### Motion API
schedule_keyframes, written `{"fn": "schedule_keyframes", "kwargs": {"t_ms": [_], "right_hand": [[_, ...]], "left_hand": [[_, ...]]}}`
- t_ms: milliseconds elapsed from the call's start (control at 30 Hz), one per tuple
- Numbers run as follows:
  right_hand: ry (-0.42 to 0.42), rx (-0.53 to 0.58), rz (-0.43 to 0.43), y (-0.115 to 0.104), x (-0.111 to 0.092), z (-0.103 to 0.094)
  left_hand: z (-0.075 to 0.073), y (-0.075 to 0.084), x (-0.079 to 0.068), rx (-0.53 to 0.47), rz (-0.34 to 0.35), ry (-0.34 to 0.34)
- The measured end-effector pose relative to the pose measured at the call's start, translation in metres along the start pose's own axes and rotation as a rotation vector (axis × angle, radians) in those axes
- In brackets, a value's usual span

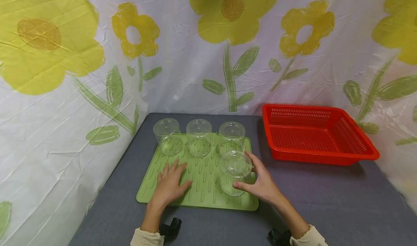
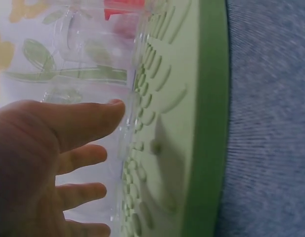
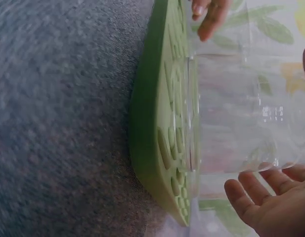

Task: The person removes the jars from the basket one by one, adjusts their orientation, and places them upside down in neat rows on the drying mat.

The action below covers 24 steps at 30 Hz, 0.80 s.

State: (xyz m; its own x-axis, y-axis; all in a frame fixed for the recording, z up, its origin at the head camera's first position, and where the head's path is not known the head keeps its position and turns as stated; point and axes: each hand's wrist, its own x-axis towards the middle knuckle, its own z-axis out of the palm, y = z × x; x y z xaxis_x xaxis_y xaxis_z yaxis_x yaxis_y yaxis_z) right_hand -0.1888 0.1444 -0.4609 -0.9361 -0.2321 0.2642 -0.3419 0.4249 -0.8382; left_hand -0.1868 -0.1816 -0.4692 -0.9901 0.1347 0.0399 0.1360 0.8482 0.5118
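A clear plastic jar (image 1: pixel 235 173) stands rim-down on the green ridged mat (image 1: pixel 205 188), near its front right corner. My right hand (image 1: pixel 262 184) is spread around that jar's right side, thumb in front of it. In the right wrist view, the extended fingers (image 3: pixel 256 195) lie right at the jar's wall. My left hand (image 1: pixel 171 186) hovers low over the mat's left part, fingers spread and holding nothing. Behind, a row of clear jars stands along the mat's far edge: a left one (image 1: pixel 167 136), a middle one (image 1: pixel 199 137) and a right one (image 1: pixel 231 135).
A red perforated plastic basket (image 1: pixel 312 155) sits at the back right of the table, beside the mat. Grey cloth (image 1: pixel 303 195) covers the table. A white flowered curtain (image 1: pixel 182 83) closes off the back and the left side.
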Motion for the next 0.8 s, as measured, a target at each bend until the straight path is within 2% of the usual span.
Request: {"fn": "schedule_keyframes", "kwargs": {"t_ms": [167,333,500,633,800], "right_hand": [[0.015,0.019,-0.1,0.002,0.001,-0.002],[0.083,0.074,-0.219,0.002,0.004,-0.007],[0.14,0.103,-0.25,-0.004,0.007,-0.017],[0.177,0.016,-0.211,-0.01,0.008,-0.027],[0.253,-0.192,-0.223,-0.014,0.014,-0.042]], "left_hand": [[-0.004,0.006,0.003,0.027,0.054,0.081],[-0.012,0.016,0.006,0.039,0.138,0.185],[-0.022,0.028,0.01,-0.009,0.17,0.262],[-0.029,0.039,0.015,-0.035,0.177,0.28],[-0.038,0.052,0.025,0.0,0.176,0.28]]}}
